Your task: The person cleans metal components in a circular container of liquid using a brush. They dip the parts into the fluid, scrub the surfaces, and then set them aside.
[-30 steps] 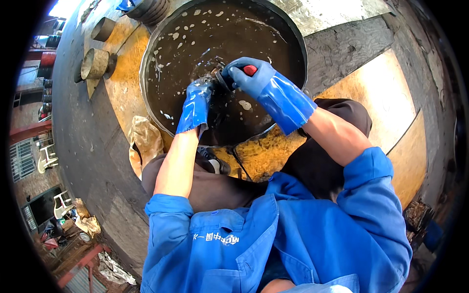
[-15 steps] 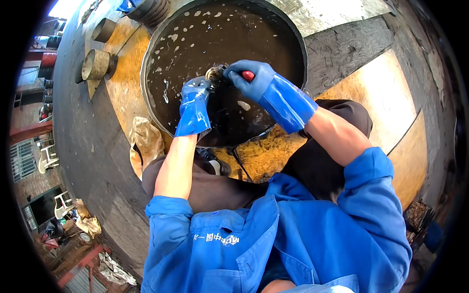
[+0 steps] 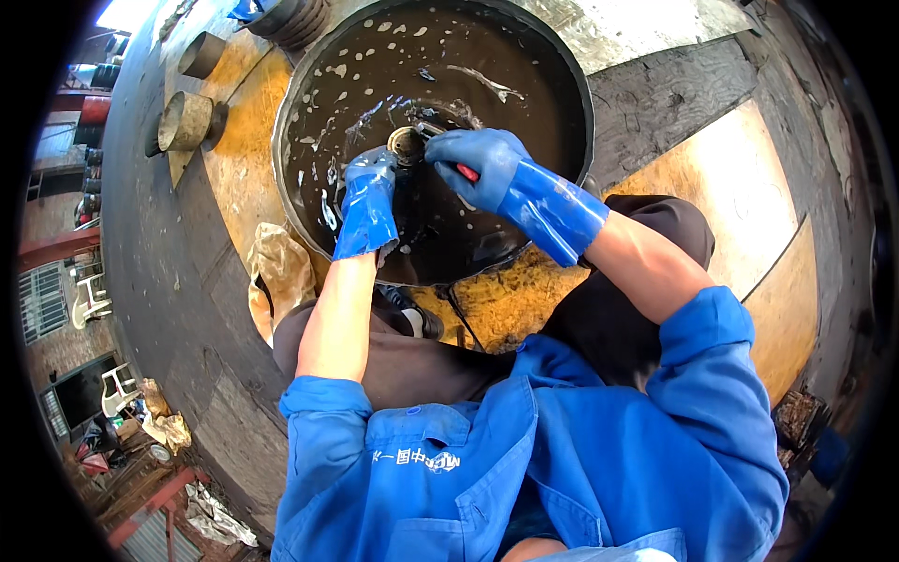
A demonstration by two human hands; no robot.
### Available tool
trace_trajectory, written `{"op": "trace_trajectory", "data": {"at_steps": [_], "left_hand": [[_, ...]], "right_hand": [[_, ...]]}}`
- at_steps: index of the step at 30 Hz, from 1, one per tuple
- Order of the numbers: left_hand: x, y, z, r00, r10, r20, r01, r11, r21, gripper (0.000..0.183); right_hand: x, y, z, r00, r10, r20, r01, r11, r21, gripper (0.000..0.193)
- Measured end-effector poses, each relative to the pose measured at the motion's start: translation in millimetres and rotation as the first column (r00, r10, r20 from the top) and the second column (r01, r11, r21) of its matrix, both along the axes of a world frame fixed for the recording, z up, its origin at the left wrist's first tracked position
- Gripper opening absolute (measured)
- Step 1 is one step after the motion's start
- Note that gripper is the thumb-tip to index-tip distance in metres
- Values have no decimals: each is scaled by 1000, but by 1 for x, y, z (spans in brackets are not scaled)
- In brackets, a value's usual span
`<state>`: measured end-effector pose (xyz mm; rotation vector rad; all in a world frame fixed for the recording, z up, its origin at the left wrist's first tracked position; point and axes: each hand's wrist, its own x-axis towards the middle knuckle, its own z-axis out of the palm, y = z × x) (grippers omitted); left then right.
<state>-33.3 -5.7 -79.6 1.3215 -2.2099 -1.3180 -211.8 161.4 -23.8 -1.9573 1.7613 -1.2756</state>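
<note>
Both my hands wear blue rubber gloves and are over a large round tub [image 3: 279, 178] of dark brown, foam-flecked water. My left hand [image 3: 372, 187] is closed on a small round metal part [image 3: 405, 143], its ring-like open end facing up. To the right, my right hand [image 3: 482, 164] grips a tool with a red handle [image 3: 467, 172]. The tool's working end is at the rim of the metal part; its kind is hard to make out. My left fingers partly hide the part's lower side.
Open metal cylinders [image 3: 184, 122] stand left of the tub. A stack of dark round containers [image 3: 286, 23] is at its far left edge. A crumpled tan cloth or bag [image 3: 281, 267] lies near my left knee. Plywood boards [image 3: 726, 178] cover ground at right.
The metal part has tilted so its round opening now faces up. My right hand has shifted slightly down with the red-handled tool. New splashes and streaks of foam show on the water.
</note>
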Motion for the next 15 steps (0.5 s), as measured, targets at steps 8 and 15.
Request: {"op": "trace_trajectory", "data": {"at_steps": [8,15], "left_hand": [[0,-19,-29,996,50,72,-57,993,103,32],[-1,-10,-11,997,78,-18,-80,994,-80,33]], "right_hand": [[10,-1,-7,989,102,-103,-103,995,0,15],[10,-2,5,952,180,-248,-119,963,242,15]]}}
